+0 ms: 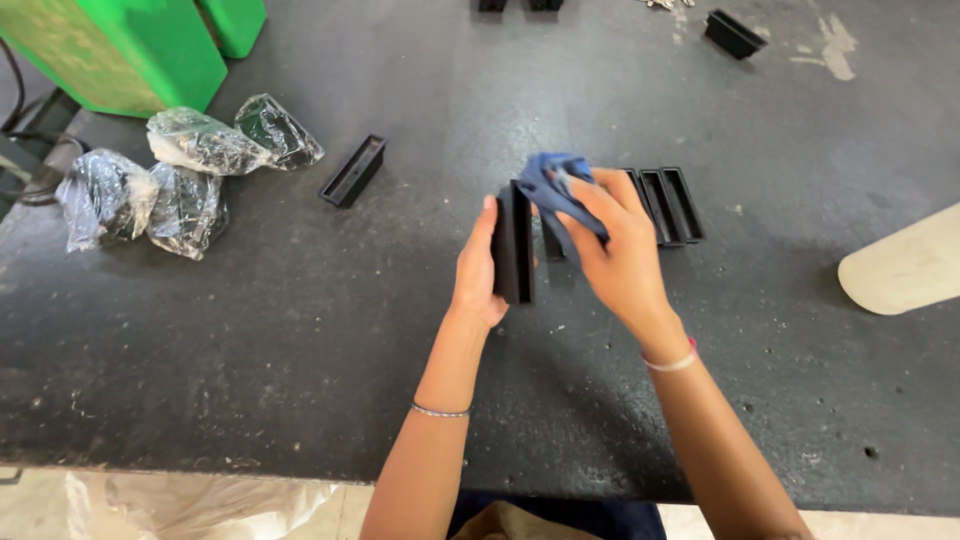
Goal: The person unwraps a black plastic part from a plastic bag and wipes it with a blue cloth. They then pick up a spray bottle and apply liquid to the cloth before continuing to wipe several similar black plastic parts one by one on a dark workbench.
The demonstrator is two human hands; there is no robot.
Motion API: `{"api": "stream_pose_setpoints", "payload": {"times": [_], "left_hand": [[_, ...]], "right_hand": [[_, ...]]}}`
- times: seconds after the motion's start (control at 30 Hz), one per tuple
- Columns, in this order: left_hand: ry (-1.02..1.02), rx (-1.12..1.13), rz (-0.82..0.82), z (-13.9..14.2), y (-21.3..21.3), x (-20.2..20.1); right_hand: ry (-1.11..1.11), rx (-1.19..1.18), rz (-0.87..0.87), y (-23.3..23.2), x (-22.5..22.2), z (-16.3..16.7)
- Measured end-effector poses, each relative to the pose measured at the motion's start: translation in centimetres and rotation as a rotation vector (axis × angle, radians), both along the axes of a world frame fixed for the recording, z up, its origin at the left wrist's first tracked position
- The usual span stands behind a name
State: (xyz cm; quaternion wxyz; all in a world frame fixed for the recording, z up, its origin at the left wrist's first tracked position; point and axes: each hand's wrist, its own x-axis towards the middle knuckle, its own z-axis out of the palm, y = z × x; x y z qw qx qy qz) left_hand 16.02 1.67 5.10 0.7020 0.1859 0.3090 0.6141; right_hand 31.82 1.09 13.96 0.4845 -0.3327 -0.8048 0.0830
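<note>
Matt blk plastic tray (514, 243), soft blue cloth (556, 190)

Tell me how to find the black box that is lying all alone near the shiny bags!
Start at the big green block in the table's far left corner, then drop to the crinkly clear plastic bags beside it. Just right of them lies one black tray. It sits alone at a slant, unlike the trays lined up behind the hands.

Both hands (478, 268) (620, 245) raised (fingers curled), forearms converging.
</note>
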Motion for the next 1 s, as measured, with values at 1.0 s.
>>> {"api": "stream_pose_setpoints", "payload": {"times": [1.0], "left_hand": [[0.06,0.336,0.21,-0.6,-0.3,2.6]], "right_hand": [[0.108,-0.029,-0.248,-0.9,-4.7,-0.9]]}}
